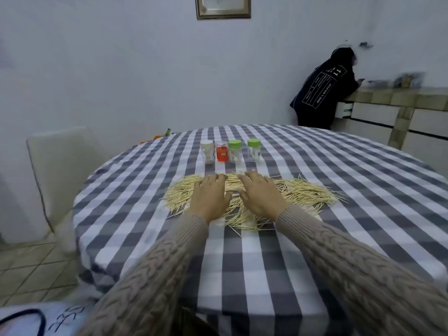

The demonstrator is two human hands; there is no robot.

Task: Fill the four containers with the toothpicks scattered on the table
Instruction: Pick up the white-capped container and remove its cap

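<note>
A wide heap of pale toothpicks (pixel 303 192) was spread across the checked counter (pixel 242 263). Behind it, four small clear containers (pixel 234 151) were lined upright: one white-capped, one orange-labelled, two green-capped.

The left hand (pixel 210 195) and right hand (pixel 260 193) cover the middle of the toothpick pile (pixel 305 192); whether the palms touch it cannot be determined. The contents of the four containers (pixel 234 151) are too small to identify. The picture frame (pixel 223 10) is cut off by the top edge. The items on the counter (pixel 400 81) are blurred, possibly boxes.
</note>
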